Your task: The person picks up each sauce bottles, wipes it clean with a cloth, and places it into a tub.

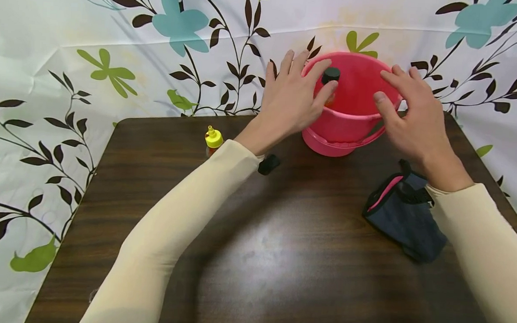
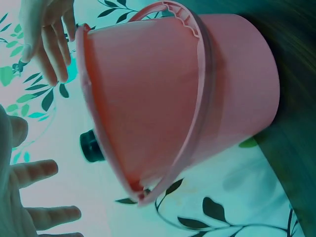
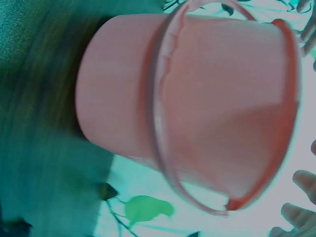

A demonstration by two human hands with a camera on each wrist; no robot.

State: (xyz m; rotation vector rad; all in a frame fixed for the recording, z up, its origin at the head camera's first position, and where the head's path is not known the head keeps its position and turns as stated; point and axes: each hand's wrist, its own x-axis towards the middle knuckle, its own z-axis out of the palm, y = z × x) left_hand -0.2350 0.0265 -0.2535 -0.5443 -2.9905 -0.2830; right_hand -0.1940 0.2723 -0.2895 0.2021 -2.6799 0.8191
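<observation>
A pink bucket (image 1: pixel 348 129) stands upright at the back of the table, its handle (image 2: pixel 195 113) hanging down on the near side. My left hand (image 1: pixel 292 98), fingers spread, is over the left part of the rim, holding nothing. My right hand (image 1: pixel 418 115) is at the right part of the rim, thumb and fingers apart, also holding nothing. Whether either hand touches the rim I cannot tell. Inside the bucket is a bottle with a black cap (image 1: pixel 330 75); most of its body is hidden. The left wrist view shows this black cap (image 2: pixel 92 145) rising past the rim.
Left of the bucket stands a small bottle with a yellow nozzle cap (image 1: pixel 214 138), partly behind my left sleeve. A dark blue pouch (image 1: pixel 405 221) with a pink-edged opening lies under my right wrist. A small black object (image 1: pixel 268 164) shows beside my left cuff. Patterned cloth (image 1: pixel 229 44) hangs behind the table.
</observation>
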